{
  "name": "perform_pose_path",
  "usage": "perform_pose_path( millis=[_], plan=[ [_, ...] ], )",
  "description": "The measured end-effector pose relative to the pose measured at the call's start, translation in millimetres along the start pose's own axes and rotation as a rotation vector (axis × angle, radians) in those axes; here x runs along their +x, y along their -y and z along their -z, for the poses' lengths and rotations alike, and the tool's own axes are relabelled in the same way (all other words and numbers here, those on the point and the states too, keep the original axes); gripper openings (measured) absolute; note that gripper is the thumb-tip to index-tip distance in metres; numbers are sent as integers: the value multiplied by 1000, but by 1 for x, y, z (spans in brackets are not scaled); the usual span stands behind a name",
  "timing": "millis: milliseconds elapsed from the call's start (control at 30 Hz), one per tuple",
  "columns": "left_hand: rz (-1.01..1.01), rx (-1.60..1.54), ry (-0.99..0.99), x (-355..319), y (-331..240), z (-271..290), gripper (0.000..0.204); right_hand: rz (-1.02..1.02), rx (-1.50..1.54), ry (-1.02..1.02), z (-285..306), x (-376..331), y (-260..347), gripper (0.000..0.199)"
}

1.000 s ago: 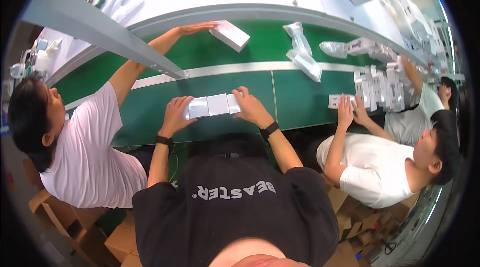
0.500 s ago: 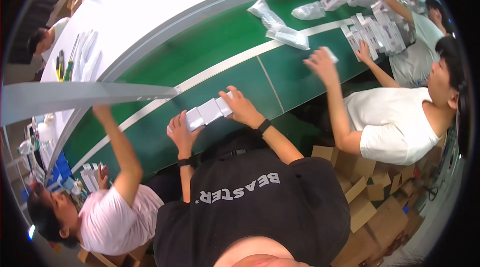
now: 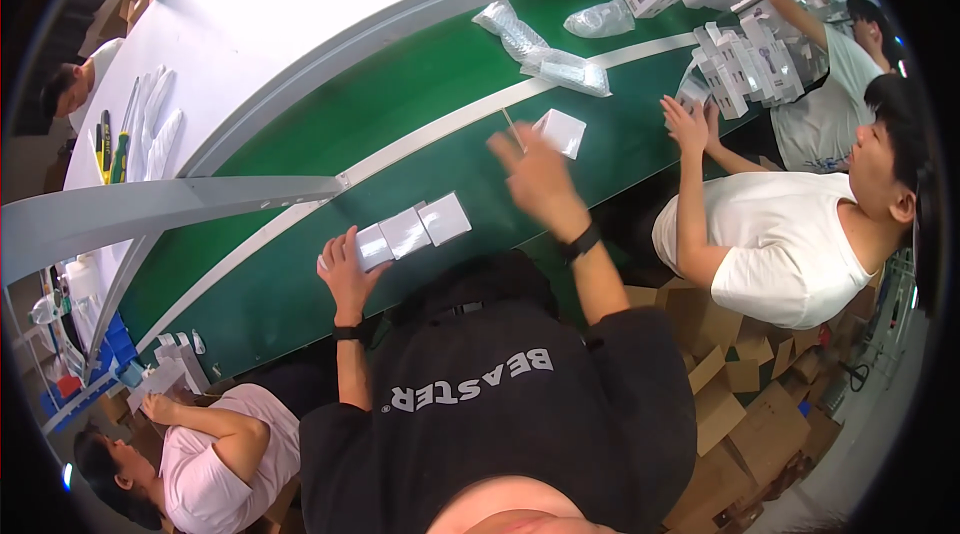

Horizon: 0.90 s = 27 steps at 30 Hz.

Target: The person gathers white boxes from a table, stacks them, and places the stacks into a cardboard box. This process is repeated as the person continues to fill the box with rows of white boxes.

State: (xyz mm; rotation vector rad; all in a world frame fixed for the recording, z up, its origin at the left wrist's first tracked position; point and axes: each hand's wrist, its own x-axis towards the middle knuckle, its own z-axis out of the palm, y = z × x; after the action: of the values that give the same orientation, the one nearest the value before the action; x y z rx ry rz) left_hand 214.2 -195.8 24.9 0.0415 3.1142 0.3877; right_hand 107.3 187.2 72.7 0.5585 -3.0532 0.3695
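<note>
Your left hand [image 3: 347, 272] grips the left end of a row of three white boxes [image 3: 404, 234] on the green counter [image 3: 450, 166]. Your right hand [image 3: 543, 181], blurred, has fingers outstretched just beside another white box [image 3: 566, 134]; whether they touch is unclear.

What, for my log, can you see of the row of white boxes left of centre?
The row of white boxes shows three squarish, glossy faces, perhaps film-wrapped, seams between them. It slants up to the right, apparently resting on the green work surface. The left grip touches its left end; the right end is free.
</note>
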Motion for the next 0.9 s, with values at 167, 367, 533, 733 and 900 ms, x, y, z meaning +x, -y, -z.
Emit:
perform_pose_path(
  millis=[167,367,533,733,900],
  plan=[
    [-31,8,-22,5,-6,0,97,-253,-171,106,5,-3,-104,101],
    [3,1,-16,3,-1,-2,94,-678,259,208,-4,20,-71,107],
    [21,25,-2,4,2,7,103,-318,247,104,-28,2,-43,88],
    [-209,-114,89,5,27,18,113,89,124,305,-45,-9,-25,90],
    [-246,-165,194,22,40,23,111,123,199,335,-32,-17,54,106]
  ],
)
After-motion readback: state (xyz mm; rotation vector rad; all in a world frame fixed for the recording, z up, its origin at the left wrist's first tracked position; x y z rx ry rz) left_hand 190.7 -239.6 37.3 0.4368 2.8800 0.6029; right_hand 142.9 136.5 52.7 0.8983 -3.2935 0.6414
